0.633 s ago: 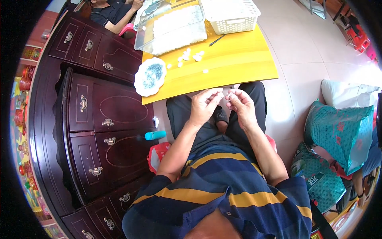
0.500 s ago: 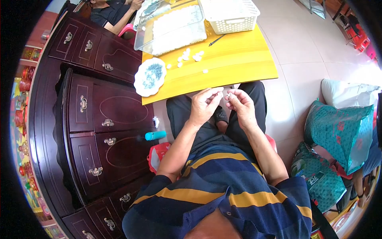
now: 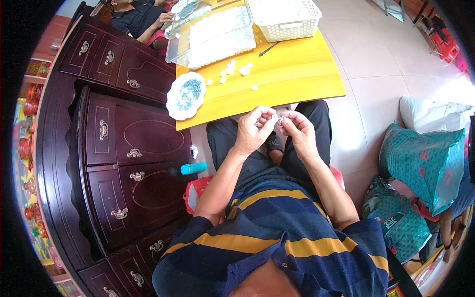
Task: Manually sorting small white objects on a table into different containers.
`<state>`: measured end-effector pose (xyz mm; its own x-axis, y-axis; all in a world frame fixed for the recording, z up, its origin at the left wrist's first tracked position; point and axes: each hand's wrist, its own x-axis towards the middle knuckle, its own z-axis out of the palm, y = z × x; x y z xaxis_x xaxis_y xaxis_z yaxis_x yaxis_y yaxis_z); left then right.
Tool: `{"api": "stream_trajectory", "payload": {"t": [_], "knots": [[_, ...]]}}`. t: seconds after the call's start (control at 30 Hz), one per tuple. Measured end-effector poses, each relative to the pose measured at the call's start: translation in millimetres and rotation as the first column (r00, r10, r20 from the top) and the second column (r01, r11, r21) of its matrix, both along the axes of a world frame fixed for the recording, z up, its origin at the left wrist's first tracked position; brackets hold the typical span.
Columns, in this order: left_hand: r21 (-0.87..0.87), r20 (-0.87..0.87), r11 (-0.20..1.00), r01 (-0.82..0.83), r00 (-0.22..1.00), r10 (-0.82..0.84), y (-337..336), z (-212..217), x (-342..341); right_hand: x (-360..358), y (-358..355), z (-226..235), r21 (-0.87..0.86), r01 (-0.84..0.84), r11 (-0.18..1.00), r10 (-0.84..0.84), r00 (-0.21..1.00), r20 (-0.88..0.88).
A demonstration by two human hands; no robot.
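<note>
My left hand point(image 3: 254, 129) and my right hand point(image 3: 299, 130) come together over my lap, just off the near edge of the yellow table point(image 3: 292, 69). Thumb and fingertips of the left pinch a small white piece point(image 3: 275, 116). The right pinches another small whitish ring-like piece point(image 3: 281, 120), close against the first one; whether the two are joined I cannot tell. On the table ahead lie several small white pieces point(image 3: 230, 68). One more white piece point(image 3: 255, 88) lies apart, nearer the table's edge. A white scalloped dish point(image 3: 173, 102) with dark bits in it stands at the left corner.
Toward the back stand a clear plastic bin point(image 3: 173, 53) filled with white pieces and a white perforated basket point(image 3: 289, 32). A dark pen-like stick point(image 3: 268, 49) lies near them. A dark wooden cabinet point(image 3: 148, 119) borders the left. Green bags point(image 3: 420, 163) sit at right. A person point(image 3: 136, 20) sits far left.
My two hands have moved closer together, bringing their small pieces nearly into contact. The left fingers have curled in more. The other person's hand has lowered.
</note>
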<state>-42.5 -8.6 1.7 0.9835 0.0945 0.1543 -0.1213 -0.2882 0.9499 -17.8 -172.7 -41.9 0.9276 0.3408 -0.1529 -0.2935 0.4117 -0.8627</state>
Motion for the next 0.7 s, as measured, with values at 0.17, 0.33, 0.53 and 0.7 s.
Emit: {"api": "stream_trajectory", "payload": {"t": [0.17, 0.33, 0.53, 0.7], "knots": [[0.001, 0.013, 1.0, 0.024, 1.0, -0.024, 1, 1, 1, -1, 0, 1, 0.011, -0.002, 1.0, 0.002, 1.0, -0.003], [-0.003, 0.008, 0.999, 0.038, 0.999, -0.038, 2, 2, 2, -1, 2, -2, -0.009, 0.002, 1.0, -0.002, 1.0, 0.027], [0.078, 0.028, 0.992, 0.099, 0.994, -0.101, 2, 7, 4, -1, -1, -3, -0.054, -0.026, 0.998, 0.028, 0.999, 0.044], [0.168, 0.04, 0.97, 0.173, 0.982, -0.182, 5, 12, 7, 1, -2, 3, -0.046, -0.093, 0.995, 0.089, 0.993, -0.074]]}}
